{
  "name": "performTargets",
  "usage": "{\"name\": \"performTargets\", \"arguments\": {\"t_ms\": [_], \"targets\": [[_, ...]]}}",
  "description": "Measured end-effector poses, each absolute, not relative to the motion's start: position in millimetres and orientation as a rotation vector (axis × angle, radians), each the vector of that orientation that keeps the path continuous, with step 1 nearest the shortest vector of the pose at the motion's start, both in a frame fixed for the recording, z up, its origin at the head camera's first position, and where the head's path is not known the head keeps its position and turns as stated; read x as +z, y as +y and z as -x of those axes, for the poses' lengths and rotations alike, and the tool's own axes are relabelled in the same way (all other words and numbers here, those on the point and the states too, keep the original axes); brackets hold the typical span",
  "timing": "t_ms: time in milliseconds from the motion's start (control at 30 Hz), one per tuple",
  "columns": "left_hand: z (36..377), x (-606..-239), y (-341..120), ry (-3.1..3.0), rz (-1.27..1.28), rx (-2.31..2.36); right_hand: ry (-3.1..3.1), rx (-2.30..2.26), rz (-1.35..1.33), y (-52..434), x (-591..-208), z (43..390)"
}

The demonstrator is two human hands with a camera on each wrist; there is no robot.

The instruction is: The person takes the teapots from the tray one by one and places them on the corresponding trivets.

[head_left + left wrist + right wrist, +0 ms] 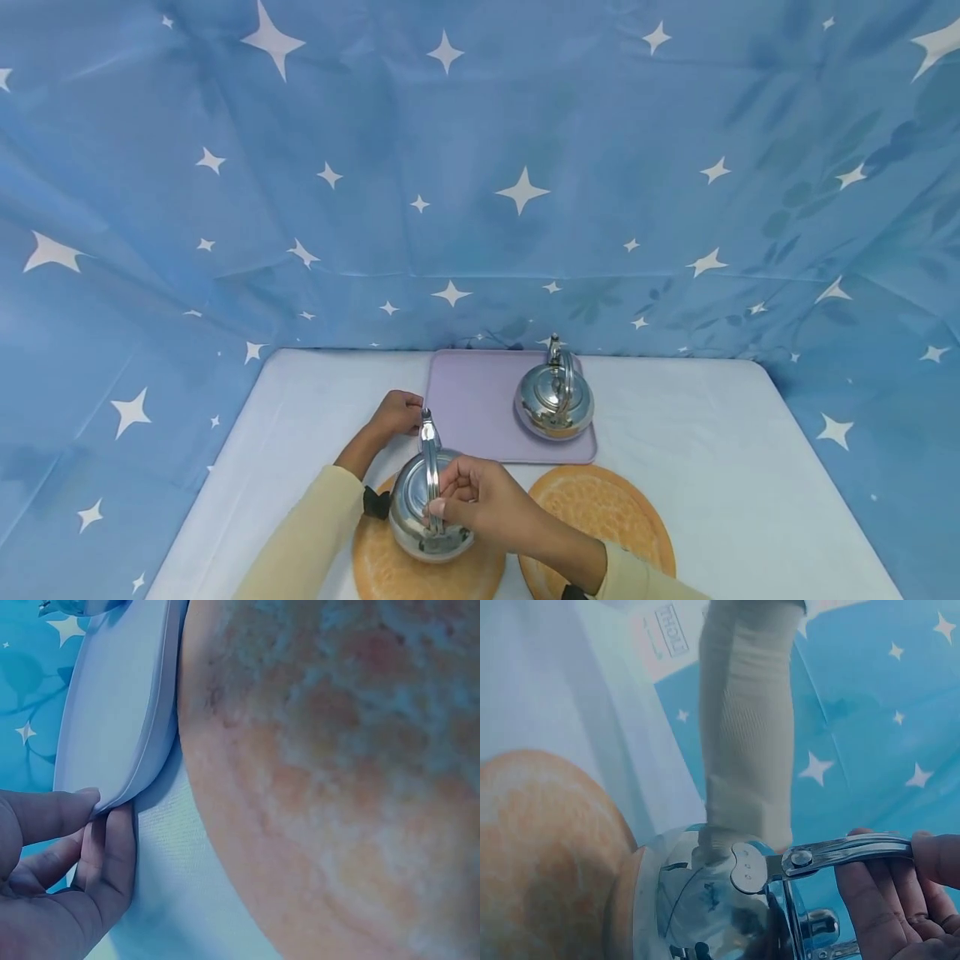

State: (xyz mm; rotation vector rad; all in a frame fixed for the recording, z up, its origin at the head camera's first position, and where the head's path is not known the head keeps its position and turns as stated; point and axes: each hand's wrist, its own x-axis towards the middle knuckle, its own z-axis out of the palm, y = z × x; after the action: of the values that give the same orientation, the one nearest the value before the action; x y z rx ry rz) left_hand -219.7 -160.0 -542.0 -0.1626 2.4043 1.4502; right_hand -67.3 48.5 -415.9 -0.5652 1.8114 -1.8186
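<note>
My right hand (483,500) grips the upright handle of a shiny steel kettle (420,537). In the right wrist view, the thumb and fingers close on the handle (851,851). The kettle is over the left round orange placemat (375,575); whether its base touches the mat I cannot tell. My left hand (397,414) pinches the near left corner of a pale purple tray (472,408), thumb on top and fingers below in the left wrist view. A second steel kettle (551,408) stands on the tray's right side with its handle up.
Another round orange placemat (600,508) lies to the right, partly under my right forearm. All of it is on a table with a white cloth (712,475). A blue curtain with white stars (480,242) hangs behind the table and along its sides.
</note>
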Motion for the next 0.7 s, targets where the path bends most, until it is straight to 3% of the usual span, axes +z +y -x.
{"name": "performTargets", "arguments": {"t_ms": [700], "targets": [[218.2,-537.0,-160.2,2.401,0.154,1.450,1.789,-1.842,0.539,42.4,-445.1,42.0]]}}
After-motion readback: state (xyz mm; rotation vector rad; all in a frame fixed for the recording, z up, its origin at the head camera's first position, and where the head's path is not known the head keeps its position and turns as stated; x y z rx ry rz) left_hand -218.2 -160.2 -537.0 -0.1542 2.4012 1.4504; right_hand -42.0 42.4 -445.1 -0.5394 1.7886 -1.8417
